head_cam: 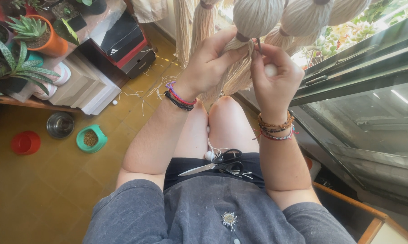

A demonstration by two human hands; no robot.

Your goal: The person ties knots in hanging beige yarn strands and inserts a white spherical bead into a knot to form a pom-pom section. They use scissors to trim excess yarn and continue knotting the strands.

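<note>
My left hand grips a cream yarn tassel just below its brown-wrapped neck. My right hand pinches a thin dark needle-like tool at the same neck and cradles a small white bead in its palm. Above, several more cream tassels hang in a row. Black-handled scissors lie on my lap, blades pointing left, beside a white bead and a few thread ends.
On the yellow tiled floor at left stand a red bowl, a steel bowl and a green bowl of pellets. Potted succulents and stacked boxes fill the upper left. A dark glass window frame runs along the right.
</note>
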